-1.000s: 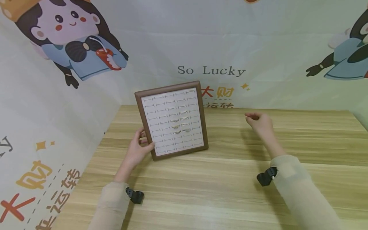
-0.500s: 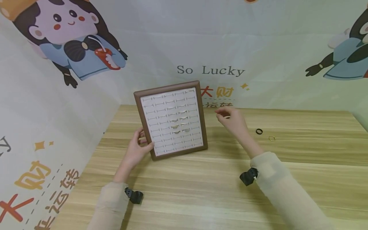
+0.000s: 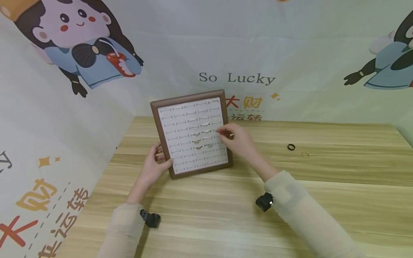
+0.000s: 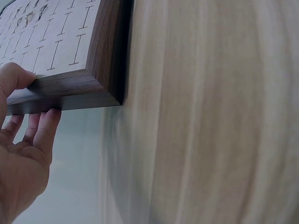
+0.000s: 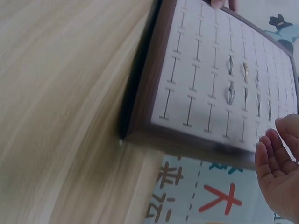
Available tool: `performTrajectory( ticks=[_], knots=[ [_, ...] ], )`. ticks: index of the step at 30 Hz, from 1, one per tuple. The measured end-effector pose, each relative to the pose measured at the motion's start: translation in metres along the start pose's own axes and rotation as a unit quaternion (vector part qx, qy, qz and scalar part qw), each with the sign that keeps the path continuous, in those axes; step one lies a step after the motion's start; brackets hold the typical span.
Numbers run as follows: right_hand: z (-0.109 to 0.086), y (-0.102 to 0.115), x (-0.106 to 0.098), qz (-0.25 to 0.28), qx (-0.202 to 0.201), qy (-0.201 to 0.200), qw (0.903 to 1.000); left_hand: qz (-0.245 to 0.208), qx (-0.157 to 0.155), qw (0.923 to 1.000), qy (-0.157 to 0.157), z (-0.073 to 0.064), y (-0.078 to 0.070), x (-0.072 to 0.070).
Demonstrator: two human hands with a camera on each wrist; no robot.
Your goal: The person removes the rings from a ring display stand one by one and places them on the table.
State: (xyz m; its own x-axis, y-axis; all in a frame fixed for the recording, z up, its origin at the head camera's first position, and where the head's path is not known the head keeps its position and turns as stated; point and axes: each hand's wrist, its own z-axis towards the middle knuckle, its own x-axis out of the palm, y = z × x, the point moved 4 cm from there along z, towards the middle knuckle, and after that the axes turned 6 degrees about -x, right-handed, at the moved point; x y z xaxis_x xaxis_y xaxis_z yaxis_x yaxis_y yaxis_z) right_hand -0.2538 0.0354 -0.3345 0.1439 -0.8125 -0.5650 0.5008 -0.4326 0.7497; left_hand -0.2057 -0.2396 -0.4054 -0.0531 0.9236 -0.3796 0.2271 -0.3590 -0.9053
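A brown-framed ring display board [image 3: 192, 171] with a white slotted panel stands tilted up on the table, leaning back. My left hand [image 3: 153, 167] grips its left edge, with the thumb on the front and the fingers behind [image 4: 28, 161]. Several thin rings [image 3: 196, 142] sit in slots around the panel's middle. At the right edge is my right hand [image 3: 238, 140], thumb and forefinger drawn close together over the panel. In the right wrist view no object shows between these fingertips [image 5: 268, 135]; I cannot tell whether they hold a small ring.
A black ring [image 3: 291, 147] and a gold-coloured ring [image 3: 305, 154] lie on the wooden table [image 3: 206, 211], right of the board. Behind the table hangs a printed cloth [image 3: 174, 53] with cartoon figures and lettering. Both wrists carry small black cameras.
My right hand has travelled left from the table's right side to the board's right edge, uncovering the black and gold-coloured rings. My left hand and the board have stayed in place.
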Motion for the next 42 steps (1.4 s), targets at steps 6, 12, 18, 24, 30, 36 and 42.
performTrajectory(
  ticks=[6, 12, 18, 24, 30, 36, 42],
  knots=[
    [0.000, 0.006, 0.015, -0.013, -0.012, 0.020, 0.9997, 0.000, -0.001, 1.0000, 0.000, 0.001, 0.001, 0.000],
    [0.001, 0.008, 0.026, -0.009, -0.013, 0.036, 0.9992, 0.001, -0.002, 1.0000, 0.002, 0.000, 0.000, 0.000],
    [0.002, 0.008, 0.036, -0.021, -0.018, 0.051, 0.9983, 0.000, -0.002, 1.0000, 0.002, 0.000, 0.001, 0.000],
    [0.004, 0.007, 0.043, -0.038, 0.002, 0.059, 0.9975, 0.008, 0.000, 1.0000, 0.001, 0.002, 0.003, -0.001],
    [0.003, 0.007, 0.047, -0.044, 0.002, 0.062, 0.9971, 0.012, 0.005, 0.9999, 0.002, 0.003, 0.003, -0.001],
    [0.003, 0.005, 0.049, -0.057, -0.016, 0.058, 0.9966, 0.014, 0.002, 0.9999, 0.003, 0.002, 0.003, 0.000],
    [0.003, 0.002, 0.047, -0.076, -0.012, 0.058, 0.9953, 0.014, 0.003, 0.9999, 0.004, 0.003, 0.003, 0.000]
  ],
)
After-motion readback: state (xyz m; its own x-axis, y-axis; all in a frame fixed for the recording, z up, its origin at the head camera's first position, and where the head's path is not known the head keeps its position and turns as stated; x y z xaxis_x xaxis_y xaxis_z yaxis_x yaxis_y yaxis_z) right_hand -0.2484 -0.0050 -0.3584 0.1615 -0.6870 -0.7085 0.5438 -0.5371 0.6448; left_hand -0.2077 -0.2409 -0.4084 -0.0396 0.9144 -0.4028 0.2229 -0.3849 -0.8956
